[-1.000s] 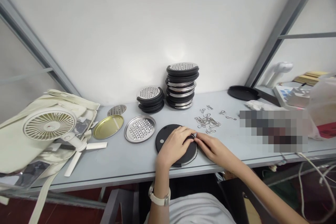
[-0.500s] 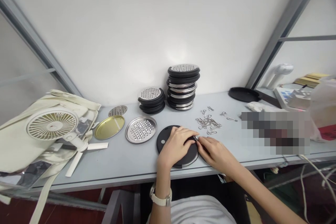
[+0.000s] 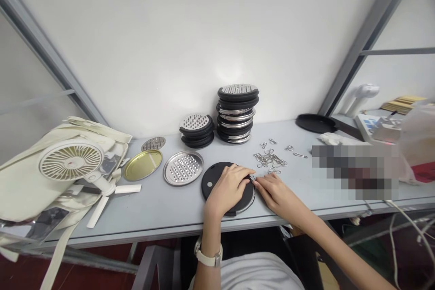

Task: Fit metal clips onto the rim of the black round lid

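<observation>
A round black disc (image 3: 211,173) with a silver edge along its lower right lies flat near the table's front edge. My left hand (image 3: 228,188) rests across it, fingers bent and holding it at the upper right, thumb close to the rim. At that rim sits a small metal clip (image 3: 252,177), partly hidden by my fingers. My right hand (image 3: 274,190) is closed in a pinch on the clip from the right. Just beyond lies a loose pile of metal wire clips (image 3: 270,159). To the left is a round silver grater plate (image 3: 183,168).
Black-rimmed grater discs form a tall stack (image 3: 237,113) and a shorter stack (image 3: 196,131) by the wall. A gold round plate (image 3: 142,165), a perforated plate (image 3: 153,143) and a white fan (image 3: 73,162) are left. A black tray (image 3: 316,123) lies back right.
The black disc has shifted slightly left under my left hand. My right hand has moved slightly left and up along with it, still at the rim.
</observation>
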Tool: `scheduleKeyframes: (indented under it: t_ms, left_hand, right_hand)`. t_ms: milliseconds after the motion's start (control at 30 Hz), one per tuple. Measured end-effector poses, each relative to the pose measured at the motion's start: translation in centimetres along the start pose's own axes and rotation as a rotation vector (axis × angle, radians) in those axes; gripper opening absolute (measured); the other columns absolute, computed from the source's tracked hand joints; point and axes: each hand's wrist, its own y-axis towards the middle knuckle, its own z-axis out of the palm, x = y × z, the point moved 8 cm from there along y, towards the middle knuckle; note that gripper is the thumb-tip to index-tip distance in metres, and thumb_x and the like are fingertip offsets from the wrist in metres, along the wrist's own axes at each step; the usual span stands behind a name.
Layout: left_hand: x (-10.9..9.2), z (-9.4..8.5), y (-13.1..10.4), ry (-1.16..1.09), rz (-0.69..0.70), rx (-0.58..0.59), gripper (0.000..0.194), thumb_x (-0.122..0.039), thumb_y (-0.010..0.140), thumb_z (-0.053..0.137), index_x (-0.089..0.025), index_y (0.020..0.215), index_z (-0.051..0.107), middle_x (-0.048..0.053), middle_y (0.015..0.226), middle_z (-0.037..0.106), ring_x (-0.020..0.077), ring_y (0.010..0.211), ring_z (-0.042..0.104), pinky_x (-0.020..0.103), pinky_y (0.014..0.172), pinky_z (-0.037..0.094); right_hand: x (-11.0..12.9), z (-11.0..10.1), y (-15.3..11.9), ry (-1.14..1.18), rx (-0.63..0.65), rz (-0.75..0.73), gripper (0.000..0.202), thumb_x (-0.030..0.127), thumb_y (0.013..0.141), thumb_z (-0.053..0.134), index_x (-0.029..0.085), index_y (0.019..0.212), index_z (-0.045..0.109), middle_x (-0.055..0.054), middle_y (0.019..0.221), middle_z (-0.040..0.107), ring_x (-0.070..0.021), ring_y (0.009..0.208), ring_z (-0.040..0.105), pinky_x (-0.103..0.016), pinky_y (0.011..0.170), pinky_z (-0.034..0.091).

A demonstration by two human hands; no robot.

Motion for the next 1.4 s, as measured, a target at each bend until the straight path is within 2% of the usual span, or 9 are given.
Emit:
scheduleKeyframes:
  t_ms: [200, 367, 633, 833, 1033, 1400]
  left_hand:
    - [1.18, 0.5, -0.19, -0.11, -0.093, -0.011, 0.031, -0.018, 0.092, 0.046, -0.025, 0.121, 0.053, 0.006, 0.116, 0.055, 0.019, 0.107, 0.056, 0.033, 0.096, 0.045]
    - [0.73, 0.74, -0.12, -0.199, -0.078, 0.028, 0.039, -0.019, 0.087, 0.053, -0.026, 0.125, 0.047, 0.005, 0.122, 0.052, 0.0166, 0.101, 0.061, 0.031, 0.093, 0.048]
    - [0.81, 0.73, -0.09, -0.203, -0.071, 0.021, 0.026, -0.022, 0.091, 0.049, -0.024, 0.117, 0.054, 0.005, 0.121, 0.052, 0.0162, 0.102, 0.059, 0.031, 0.096, 0.046]
    - [0.73, 0.58, -0.14, -0.142, -0.062, 0.009, 0.021, -0.022, 0.092, 0.049, -0.022, 0.11, 0.058, 0.006, 0.115, 0.053, 0.0191, 0.113, 0.051, 0.034, 0.103, 0.04]
    - [0.69, 0.5, -0.07, -0.152, -0.057, 0.016, 0.02, -0.022, 0.091, 0.049, -0.022, 0.109, 0.057, 0.006, 0.114, 0.053, 0.0192, 0.112, 0.051, 0.034, 0.102, 0.04]
    - [0.79, 0.54, -0.13, -0.158, -0.063, 0.009, 0.015, -0.021, 0.091, 0.049, -0.023, 0.104, 0.055, 0.004, 0.111, 0.055, 0.0182, 0.107, 0.053, 0.033, 0.098, 0.043]
  right_hand:
    - [-0.06, -0.23, 0.17, 0.041, 0.0, 0.029, 0.03, 0.021, 0.099, 0.03, 0.021, 0.074, 0.046, -0.002, 0.064, 0.053, -0.0184, 0.062, 0.05, -0.036, 0.074, 0.041]
    - [-0.19, -0.23, 0.15, 0.044, 0.006, 0.03, 0.029, 0.02, 0.099, 0.029, 0.02, 0.076, 0.046, -0.003, 0.067, 0.054, -0.0194, 0.065, 0.051, -0.036, 0.075, 0.042]
    - [-0.12, -0.34, 0.04, 0.165, 0.033, -0.002, 0.03, 0.023, 0.1, 0.031, 0.019, 0.079, 0.052, -0.004, 0.073, 0.06, -0.0196, 0.071, 0.055, -0.038, 0.08, 0.041]
    - [0.01, -0.51, 0.1, 0.193, 0.034, 0.007, 0.032, 0.024, 0.099, 0.032, 0.02, 0.073, 0.049, -0.002, 0.068, 0.057, -0.0181, 0.067, 0.053, -0.035, 0.077, 0.04]
    - [-0.06, -0.36, 0.01, 0.167, 0.035, 0.04, 0.03, 0.024, 0.099, 0.033, 0.02, 0.073, 0.047, -0.002, 0.067, 0.055, -0.0183, 0.066, 0.051, -0.034, 0.074, 0.04]
    - [0.12, -0.64, -0.01, 0.173, 0.024, 0.069, 0.027, 0.023, 0.097, 0.035, 0.022, 0.07, 0.035, 0.002, 0.061, 0.045, -0.017, 0.063, 0.046, -0.032, 0.069, 0.039]
